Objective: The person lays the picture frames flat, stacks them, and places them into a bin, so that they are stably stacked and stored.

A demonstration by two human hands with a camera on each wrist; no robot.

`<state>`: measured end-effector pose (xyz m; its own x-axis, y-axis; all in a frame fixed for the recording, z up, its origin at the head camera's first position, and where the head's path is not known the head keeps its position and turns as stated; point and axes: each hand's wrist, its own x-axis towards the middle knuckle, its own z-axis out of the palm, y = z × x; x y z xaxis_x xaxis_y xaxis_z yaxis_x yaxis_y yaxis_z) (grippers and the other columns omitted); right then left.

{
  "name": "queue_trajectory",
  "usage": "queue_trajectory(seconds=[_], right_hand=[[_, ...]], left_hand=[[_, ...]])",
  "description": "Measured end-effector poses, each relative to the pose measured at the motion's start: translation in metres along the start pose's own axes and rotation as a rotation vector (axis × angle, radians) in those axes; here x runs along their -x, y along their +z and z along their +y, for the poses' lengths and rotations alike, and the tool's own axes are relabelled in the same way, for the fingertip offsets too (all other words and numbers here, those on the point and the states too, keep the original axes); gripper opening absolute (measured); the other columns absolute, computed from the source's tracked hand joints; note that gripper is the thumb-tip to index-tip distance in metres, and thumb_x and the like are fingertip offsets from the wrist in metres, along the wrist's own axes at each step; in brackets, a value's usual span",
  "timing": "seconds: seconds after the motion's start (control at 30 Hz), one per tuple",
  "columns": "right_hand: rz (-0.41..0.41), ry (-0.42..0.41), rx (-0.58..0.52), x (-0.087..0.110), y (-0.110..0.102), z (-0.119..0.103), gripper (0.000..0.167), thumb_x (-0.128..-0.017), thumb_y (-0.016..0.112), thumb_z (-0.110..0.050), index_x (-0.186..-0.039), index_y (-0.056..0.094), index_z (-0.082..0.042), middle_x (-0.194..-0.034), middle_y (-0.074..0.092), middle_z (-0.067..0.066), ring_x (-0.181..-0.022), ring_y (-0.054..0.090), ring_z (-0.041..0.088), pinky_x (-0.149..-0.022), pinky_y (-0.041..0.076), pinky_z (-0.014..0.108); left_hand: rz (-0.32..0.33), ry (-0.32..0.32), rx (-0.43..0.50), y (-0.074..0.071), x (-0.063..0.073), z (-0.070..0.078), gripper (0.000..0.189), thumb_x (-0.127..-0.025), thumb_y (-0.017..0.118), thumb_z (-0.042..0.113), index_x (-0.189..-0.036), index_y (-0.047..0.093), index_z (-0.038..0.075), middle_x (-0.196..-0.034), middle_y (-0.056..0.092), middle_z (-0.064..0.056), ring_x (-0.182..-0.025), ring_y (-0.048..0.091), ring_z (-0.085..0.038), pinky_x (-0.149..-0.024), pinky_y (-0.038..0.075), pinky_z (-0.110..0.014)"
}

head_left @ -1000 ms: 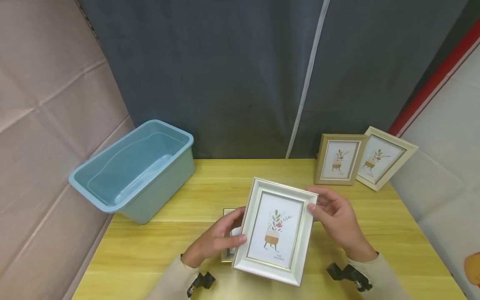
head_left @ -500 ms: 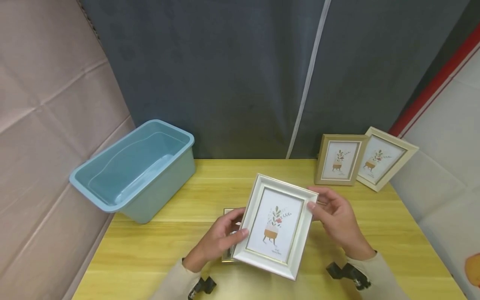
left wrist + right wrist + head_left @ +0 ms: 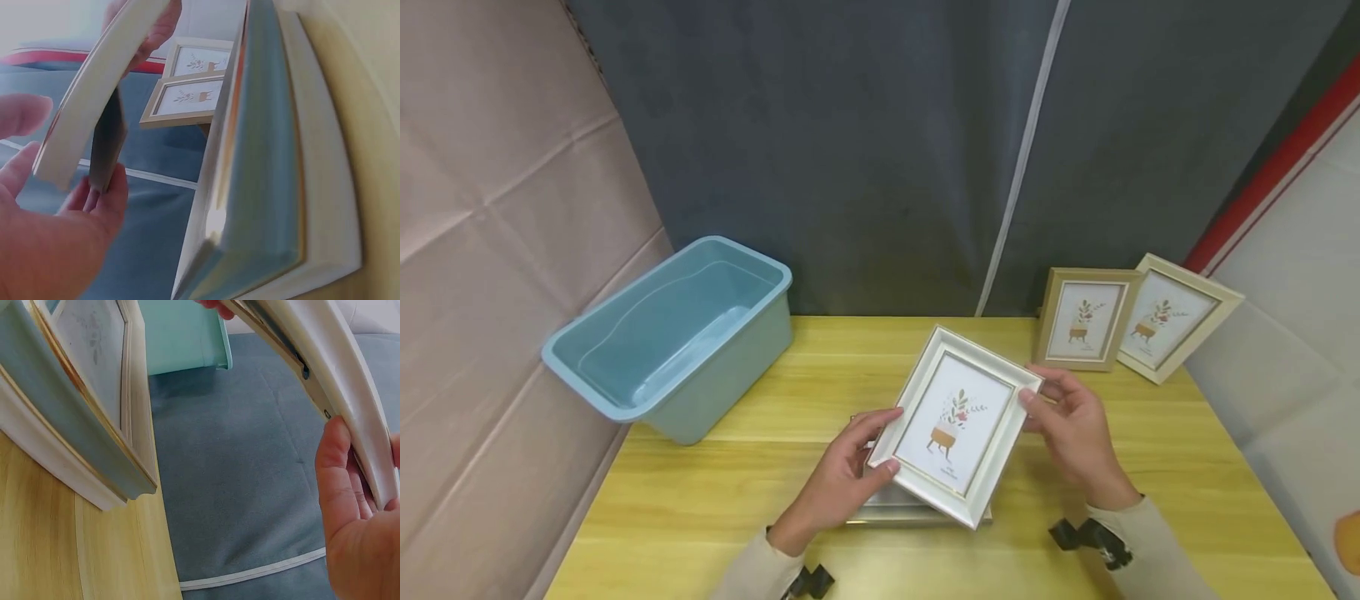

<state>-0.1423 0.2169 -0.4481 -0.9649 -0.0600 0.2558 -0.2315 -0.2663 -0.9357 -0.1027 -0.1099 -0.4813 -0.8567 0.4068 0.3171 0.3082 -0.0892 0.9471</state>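
Observation:
A white picture frame [image 3: 955, 425] with a potted-plant print is held up, tilted, between both hands. My left hand [image 3: 838, 475] grips its lower left side, thumb on the front. On its upper right side, my right hand [image 3: 1075, 437] pinches the edge, thumb on the front and fingers behind. In the left wrist view, a dark stand leg [image 3: 107, 144] juts from the back, with left fingertips touching it. Below lies a stack of picture frames [image 3: 917, 512], mostly hidden from the head view; the right wrist view shows a blue-green frame [image 3: 69, 394] in it.
At the back right, a tan picture frame [image 3: 1086, 321] stands upright, overlapping a tilted cream frame [image 3: 1206, 321] behind it. A blue plastic bin [image 3: 730, 358] sits at the table's left. A grey curtain [image 3: 850, 167] hangs along the back edge of the wooden table [image 3: 700, 500].
The held white frame has risen slightly and turned clockwise, uncovering more of the stack beneath. My left hand has moved up along with it, its fingers now reaching over the frame's left edge.

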Motion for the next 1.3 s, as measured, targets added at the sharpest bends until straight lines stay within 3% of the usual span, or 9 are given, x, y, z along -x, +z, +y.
queue_trajectory(seconds=[0.1, 0.23, 0.5, 0.67, 0.83, 1.07, 1.2, 1.3], right_hand=[[0.042, 0.006, -0.011, -0.002, 0.0, 0.001, 0.03, -0.1, 0.059, 0.013, -0.125, 0.065, -0.003, -0.116, 0.078, 0.004, -0.085, 0.08, 0.018, -0.067, 0.066, 0.038], [0.097, 0.0, -0.043, -0.003, 0.002, 0.002, 0.029, -0.099, 0.06, 0.013, -0.123, 0.065, -0.003, -0.113, 0.078, 0.005, -0.087, 0.08, 0.018, -0.067, 0.066, 0.038], [0.15, 0.006, -0.102, 0.002, 0.01, 0.014, 0.029, -0.098, 0.058, 0.016, -0.116, 0.06, -0.006, -0.107, 0.074, 0.003, -0.086, 0.078, 0.016, -0.066, 0.066, 0.038], [0.174, 0.003, -0.139, 0.007, 0.018, 0.02, 0.03, -0.098, 0.058, 0.018, -0.115, 0.056, -0.006, -0.107, 0.071, 0.004, -0.085, 0.078, 0.017, -0.067, 0.066, 0.037], [0.212, 0.023, -0.125, 0.012, 0.026, 0.021, 0.027, -0.099, 0.058, 0.016, -0.116, 0.052, -0.005, -0.113, 0.069, 0.005, -0.089, 0.079, 0.018, -0.07, 0.066, 0.038], [0.197, 0.059, -0.074, 0.015, 0.028, 0.022, 0.026, -0.099, 0.061, 0.013, -0.117, 0.049, -0.001, -0.118, 0.064, 0.008, -0.092, 0.079, 0.02, -0.074, 0.066, 0.039], [0.148, 0.053, -0.095, 0.016, 0.023, 0.024, 0.03, -0.094, 0.06, 0.02, -0.111, 0.05, -0.003, -0.11, 0.066, 0.006, -0.083, 0.077, 0.018, -0.067, 0.066, 0.035], [0.108, 0.048, -0.045, 0.017, 0.02, 0.025, 0.036, -0.09, 0.059, 0.023, -0.114, 0.05, -0.003, -0.112, 0.065, 0.003, -0.085, 0.076, 0.016, -0.067, 0.066, 0.033]], left_hand=[[0.023, 0.005, -0.026, 0.004, 0.002, -0.004, 0.058, -0.099, 0.068, -0.002, -0.154, 0.051, 0.006, -0.153, 0.047, -0.021, -0.13, 0.056, -0.012, -0.103, 0.057, -0.026], [0.076, -0.034, -0.022, 0.009, 0.005, -0.005, 0.06, -0.098, 0.069, 0.0, -0.155, 0.051, 0.008, -0.153, 0.046, -0.021, -0.128, 0.059, -0.009, -0.103, 0.058, -0.028], [0.222, -0.124, 0.091, 0.018, 0.003, -0.006, 0.075, -0.098, 0.069, -0.001, -0.163, 0.038, 0.015, -0.162, 0.038, -0.022, -0.132, 0.058, -0.021, -0.105, 0.057, -0.027], [0.307, -0.153, 0.161, 0.023, 0.003, -0.007, 0.084, -0.095, 0.071, -0.004, -0.166, 0.032, 0.016, -0.164, 0.037, -0.021, -0.136, 0.057, -0.017, -0.107, 0.055, -0.026], [0.317, -0.163, 0.194, 0.027, 0.005, -0.006, 0.096, -0.092, 0.072, -0.007, -0.169, 0.023, 0.021, -0.162, 0.037, -0.02, -0.135, 0.058, -0.015, -0.107, 0.056, -0.027], [0.313, -0.211, 0.219, 0.029, 0.007, -0.001, 0.104, -0.093, 0.071, -0.008, -0.169, 0.015, 0.035, -0.162, 0.032, -0.013, -0.139, 0.057, -0.027, -0.102, 0.06, -0.038], [0.316, -0.23, 0.234, 0.024, 0.009, -0.003, 0.098, -0.095, 0.067, -0.009, -0.169, 0.018, 0.032, -0.161, 0.033, -0.014, -0.134, 0.061, -0.024, -0.1, 0.061, -0.038], [0.31, -0.202, 0.226, 0.02, 0.01, -0.005, 0.093, -0.096, 0.065, -0.01, -0.169, 0.019, 0.025, -0.16, 0.035, -0.017, -0.129, 0.063, -0.018, -0.098, 0.062, -0.037]])
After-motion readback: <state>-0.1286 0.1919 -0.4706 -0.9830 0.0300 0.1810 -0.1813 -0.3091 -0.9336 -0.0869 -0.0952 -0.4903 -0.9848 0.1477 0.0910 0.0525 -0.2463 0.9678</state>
